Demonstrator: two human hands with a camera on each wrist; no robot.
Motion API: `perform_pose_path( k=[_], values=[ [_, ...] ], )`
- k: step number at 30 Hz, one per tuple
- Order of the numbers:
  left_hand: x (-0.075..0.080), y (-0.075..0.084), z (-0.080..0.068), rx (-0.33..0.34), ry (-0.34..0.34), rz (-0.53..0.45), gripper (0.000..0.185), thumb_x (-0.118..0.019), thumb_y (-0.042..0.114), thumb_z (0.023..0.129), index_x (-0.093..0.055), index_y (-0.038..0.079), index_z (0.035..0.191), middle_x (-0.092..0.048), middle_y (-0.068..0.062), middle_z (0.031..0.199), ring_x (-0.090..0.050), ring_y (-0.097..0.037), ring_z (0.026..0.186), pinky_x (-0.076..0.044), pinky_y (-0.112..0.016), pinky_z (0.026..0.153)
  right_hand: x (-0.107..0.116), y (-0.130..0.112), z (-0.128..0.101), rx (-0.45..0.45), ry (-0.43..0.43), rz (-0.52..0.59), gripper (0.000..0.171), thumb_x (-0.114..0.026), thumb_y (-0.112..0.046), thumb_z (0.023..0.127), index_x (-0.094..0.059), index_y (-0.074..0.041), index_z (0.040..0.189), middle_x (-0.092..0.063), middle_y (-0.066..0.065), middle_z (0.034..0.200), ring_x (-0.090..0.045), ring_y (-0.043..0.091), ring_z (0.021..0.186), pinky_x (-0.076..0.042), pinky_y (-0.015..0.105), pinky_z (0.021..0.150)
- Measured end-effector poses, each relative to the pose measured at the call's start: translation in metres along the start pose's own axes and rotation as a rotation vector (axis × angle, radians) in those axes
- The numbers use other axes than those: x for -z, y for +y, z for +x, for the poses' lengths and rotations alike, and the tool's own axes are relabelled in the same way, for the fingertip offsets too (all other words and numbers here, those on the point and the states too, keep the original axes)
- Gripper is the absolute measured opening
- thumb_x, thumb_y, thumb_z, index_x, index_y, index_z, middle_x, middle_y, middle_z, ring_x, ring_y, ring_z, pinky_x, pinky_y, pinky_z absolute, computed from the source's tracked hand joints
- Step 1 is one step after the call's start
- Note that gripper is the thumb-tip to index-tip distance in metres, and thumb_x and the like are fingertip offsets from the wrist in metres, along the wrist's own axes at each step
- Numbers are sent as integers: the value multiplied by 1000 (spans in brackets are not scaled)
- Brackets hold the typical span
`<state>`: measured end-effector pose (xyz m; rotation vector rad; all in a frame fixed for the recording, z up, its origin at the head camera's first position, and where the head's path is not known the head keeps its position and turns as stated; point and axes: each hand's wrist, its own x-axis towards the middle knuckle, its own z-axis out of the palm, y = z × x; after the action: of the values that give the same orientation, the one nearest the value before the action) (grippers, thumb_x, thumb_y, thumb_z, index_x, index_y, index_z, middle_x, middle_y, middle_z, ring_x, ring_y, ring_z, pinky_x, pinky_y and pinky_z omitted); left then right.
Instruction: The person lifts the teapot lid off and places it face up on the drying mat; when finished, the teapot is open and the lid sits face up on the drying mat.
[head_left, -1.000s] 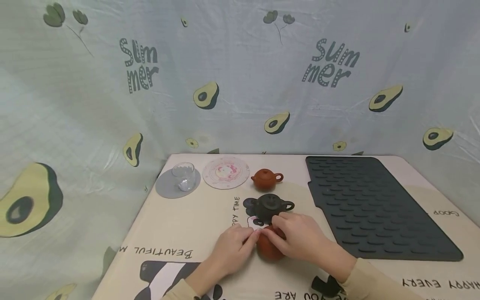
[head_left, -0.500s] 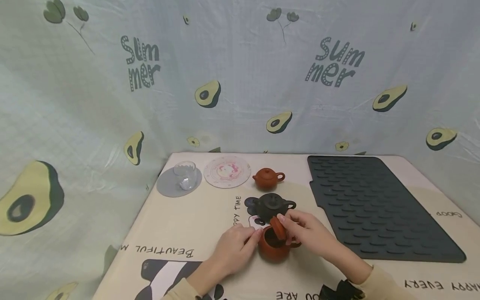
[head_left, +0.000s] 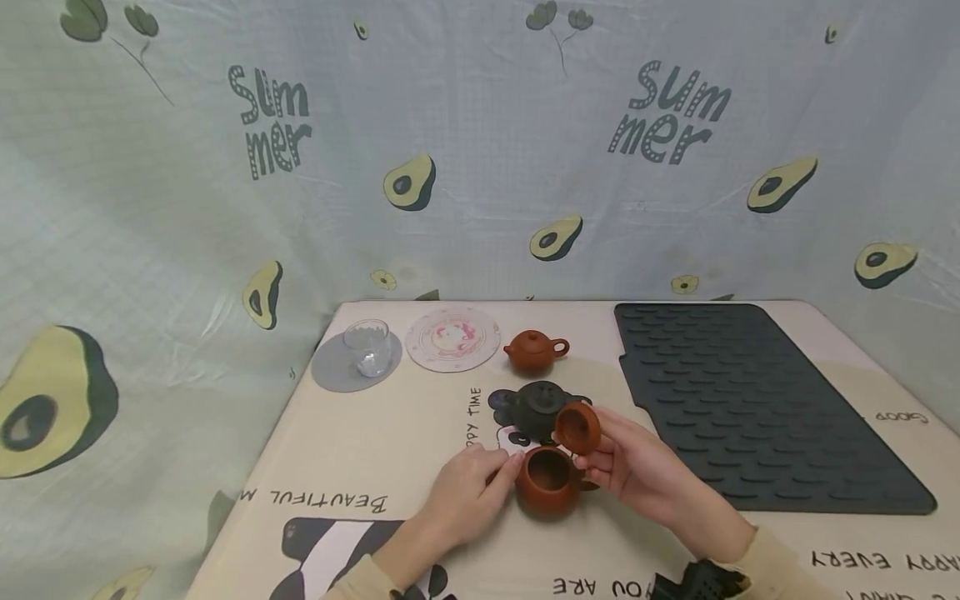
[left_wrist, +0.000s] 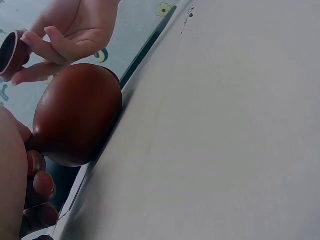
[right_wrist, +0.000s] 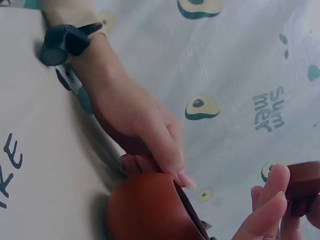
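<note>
Underneath, printed table (head_left: 360, 450): bears the pots, with the open one set between the two hands.
Dark ridged mat (head_left: 757, 400): lies flat to the right, apart from the pots.
Right hand (head_left: 637, 467): raised, pinching the lid, hollow side towards the head camera.
Left hand (head_left: 471, 493): thumb and fingers grip the open teapot at its spout (left_wrist: 38, 142).
Open teapot (head_left: 545, 500): upright on the table, just in front of the black teapot (head_left: 534, 408); probably hard, brittle clay of modest weight, its smooth belly inclined to slip; best lifted by the handle (head_left: 591, 484), steadied at the spout.
Lid (head_left: 579, 429): tilted, clear of the pot's mouth; likely light, stiff, easily chipped; its knob (right_wrist: 300, 207) seems the surest hold.
</note>
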<state>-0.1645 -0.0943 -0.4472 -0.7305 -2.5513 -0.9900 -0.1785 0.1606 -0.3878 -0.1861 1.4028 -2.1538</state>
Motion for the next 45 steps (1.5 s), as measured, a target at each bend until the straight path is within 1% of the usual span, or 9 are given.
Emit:
perform_pose_path(
  k=[2, 7, 12, 15, 19, 29, 38, 42, 45],
  values=[
    [0, 0, 1, 0, 0, 1, 44, -51, 34, 108, -46, 27, 64, -35, 17, 58, -38, -7, 61, -32, -22, 57, 3, 1, -1, -2, -6, 49, 21, -49, -31, 110, -63, -21, 123, -75, 1, 103, -68, 10, 79, -52, 24, 75],
    [0, 1, 2, 5, -1, -4, 44, -50, 34, 108, -46, 27, 64, -35, 16, 58, -38, -7, 61, -32, -22, 57, 7, 1, -4, -14, -15, 130, 22, -46, -30, 111, -64, -25, 122, -73, 2, 107, -68, 13, 87, -51, 25, 79],
    [0, 0, 2, 0, -4, 1, 44, -50, 34, 108, -47, 28, 65, -35, 17, 59, -38, -6, 62, -32, -22, 57, 7, -2, -7, -39, -14, 166, 27, -43, -35, 112, -68, -25, 118, -72, 5, 107, -67, 16, 92, -50, 27, 84],
    [1, 0, 0, 5, 10, 2, 43, -52, 33, 108, -46, 28, 65, -34, 17, 59, -38, -6, 62, -33, -22, 57, 7, -4, -6, -40, -46, 179, 30, -39, -35, 113, -66, -24, 118, -72, 6, 109, -67, 17, 95, -49, 28, 88],
    [3, 0, -2, 12, 28, -2, 43, -55, 31, 106, -45, 29, 64, -33, 18, 59, -38, -5, 61, -32, -22, 57, 7, -6, -5, -27, -68, 172, 29, -37, -35, 113, -63, -23, 119, -71, 5, 111, -66, 17, 97, -49, 29, 91],
    [0, 1, 1, 13, 11, -28, 44, -54, 31, 107, -47, 28, 64, -35, 17, 58, -37, -5, 61, -32, -22, 57, 6, -11, -11, -23, 53, 105, 26, -47, -40, 110, -63, -22, 121, -69, 5, 110, -62, 17, 96, -49, 27, 87],
    [-1, 1, 1, -7, 24, -30, 45, -55, 30, 107, -46, 28, 63, -33, 19, 58, -36, -4, 60, -31, -22, 56, 7, -15, -15, -16, 57, 142, 26, -44, -39, 111, -63, -23, 117, -69, 3, 107, -63, 16, 93, -50, 27, 86],
    [-1, 1, 1, -4, 21, -24, 45, -55, 30, 107, -45, 28, 63, -33, 18, 58, -36, -5, 60, -31, -22, 56, 10, -18, -17, -12, 81, 115, 22, -46, -38, 110, -60, -22, 118, -65, 2, 104, -60, 15, 92, -49, 27, 85],
    [-1, 1, 1, 0, 21, -23, 44, -54, 31, 107, -46, 28, 64, -34, 17, 59, -37, -5, 60, -32, -22, 57, 13, -20, -17, -8, 97, 90, 21, -48, -35, 110, -60, -21, 120, -64, 2, 107, -58, 15, 91, -47, 27, 83]
  ],
)
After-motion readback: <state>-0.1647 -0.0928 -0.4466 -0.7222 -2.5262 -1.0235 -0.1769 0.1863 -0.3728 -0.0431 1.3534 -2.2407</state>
